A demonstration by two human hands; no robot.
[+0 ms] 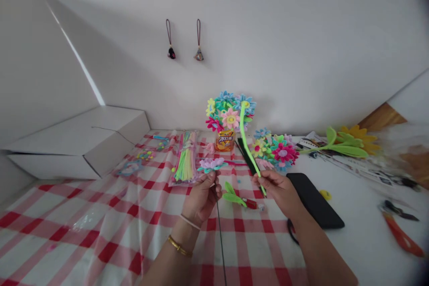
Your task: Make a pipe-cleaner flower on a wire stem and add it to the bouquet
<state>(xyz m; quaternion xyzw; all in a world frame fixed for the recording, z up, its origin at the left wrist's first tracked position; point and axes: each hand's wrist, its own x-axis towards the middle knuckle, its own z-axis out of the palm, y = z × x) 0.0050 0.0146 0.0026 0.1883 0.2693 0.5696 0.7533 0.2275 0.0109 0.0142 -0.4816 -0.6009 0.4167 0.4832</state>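
My left hand (pixel 203 194) is closed on a pipe-cleaner flower (pixel 212 165) with lilac petals and a turquoise layer below. A thin dark wire stem (pixel 220 237) runs down from that hand toward the bottom edge. Between thumb and fingers my right hand (pixel 276 190) pinches a bright green pipe cleaner (pixel 247 145), which rises in a slight curve. Black pipe cleaners (pixel 248 161) lie just behind it. Between my hands, green pipe-cleaner leaves (pixel 233 195) rest on the checked cloth beside a small red object (pixel 250 204).
Behind stands an orange container (pixel 225 140) of pipe-cleaner flowers (pixel 230 118), with another flower bunch (pixel 279 152) to its right. A bag of pipe cleaners (pixel 185 161) and a white box (pixel 77 143) are leftward. A black phone (pixel 315 201) and orange-handled pliers (pixel 400 230) lie right.
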